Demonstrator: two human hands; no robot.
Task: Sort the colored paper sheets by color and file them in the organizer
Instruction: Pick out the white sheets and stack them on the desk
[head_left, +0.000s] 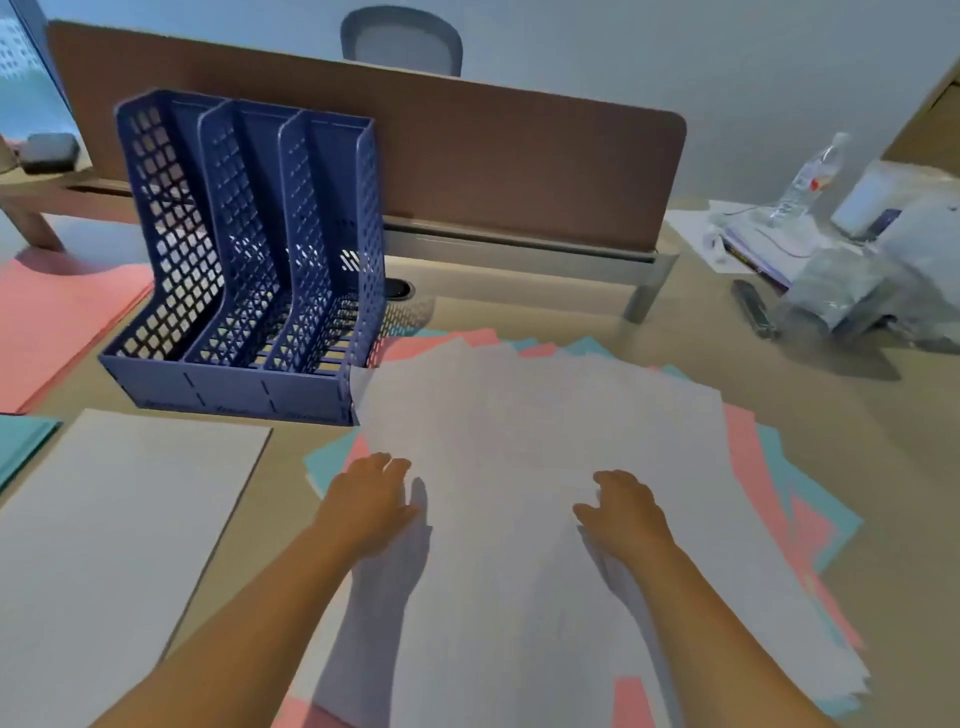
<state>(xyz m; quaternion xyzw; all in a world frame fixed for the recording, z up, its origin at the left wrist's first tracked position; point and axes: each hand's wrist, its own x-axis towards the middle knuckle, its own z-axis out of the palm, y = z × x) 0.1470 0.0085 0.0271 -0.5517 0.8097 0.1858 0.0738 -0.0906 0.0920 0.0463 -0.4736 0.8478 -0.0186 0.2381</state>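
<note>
- the mixed heap of white, pink and light-blue paper sheets (545, 467) lies fanned across the desk (779, 395) straight ahead, white sheets uppermost, pink and blue edges poking out on its right and far sides.
- both hands are down on this heap: the left hand (371, 501) rests at its left edge, fingers spread fairly flat, and the right hand (626, 512) sits on the top white sheets with fingers bent; motion blur leaves it unclear whether the right hand pinches a sheet or only presses, so i cannot tell its grip.
- sorting looks partly done: a squared stack of white paper (119, 545) lies at near left, a stack of pink paper (57, 322) sits at far left, and a corner of a light-blue paper stack (23, 441) shows at the left border.
- filing appears not yet begun: the blue perforated plastic three-slot organizer (249, 260) stands upright beside the heap's far left corner, and all three slots seem to hold nothing.
- left to do, by my judgement: split up the remaining heap, then load each colour into a slot.
- further out, a brown divider panel (519, 171) backs the desk, and a clear plastic bottle (810, 176) stands among clutter at far right.
</note>
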